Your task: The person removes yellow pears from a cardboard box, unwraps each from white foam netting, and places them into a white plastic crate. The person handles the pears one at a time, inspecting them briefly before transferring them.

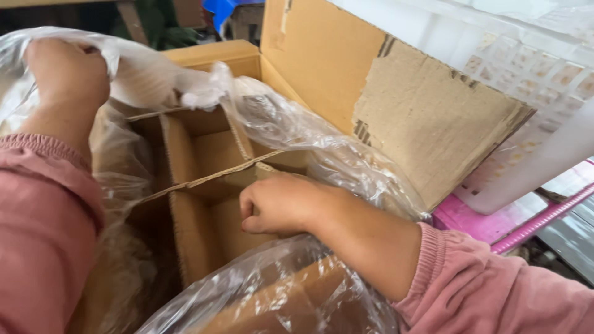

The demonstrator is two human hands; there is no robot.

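Observation:
An open cardboard box (322, 55) stands before me, lined with a clear plastic bag (291, 124). Cardboard dividers (210, 176) split its inside into compartments that look empty. My left hand (65, 71) is at the box's upper left, fingers closed on the bunched edge of the plastic bag. My right hand (281, 204) reaches in from the right, curled over the near edge of a divider by the bag's lower side. Pink sleeves cover both forearms.
A torn box flap (433, 117) stands up at the right. Behind it is a white plastic crate (532, 74). A pink plastic crate (495, 226) sits low at the right. Dark clutter lies beyond the box at top left.

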